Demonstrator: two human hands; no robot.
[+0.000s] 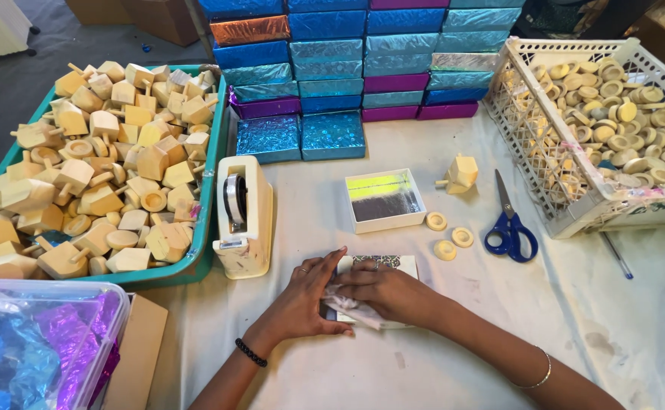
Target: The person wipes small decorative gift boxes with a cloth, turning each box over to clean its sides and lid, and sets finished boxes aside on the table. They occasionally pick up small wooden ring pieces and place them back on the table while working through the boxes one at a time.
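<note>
Head view: small box under left hand and right hand.

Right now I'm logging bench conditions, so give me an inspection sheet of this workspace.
Surface: white cloth-covered table, faintly stained.
Job's things: small white box with crinkly wrap under both hands.
Clutter: tape dispenser, open white box, blue scissors, wooden top, three wooden rings.
Grips: left hand and right hand press on the box.
Cables: nothing seen.
Surroundings: teal tray of wooden tops, white basket of rings, stacked foil boxes.
</note>
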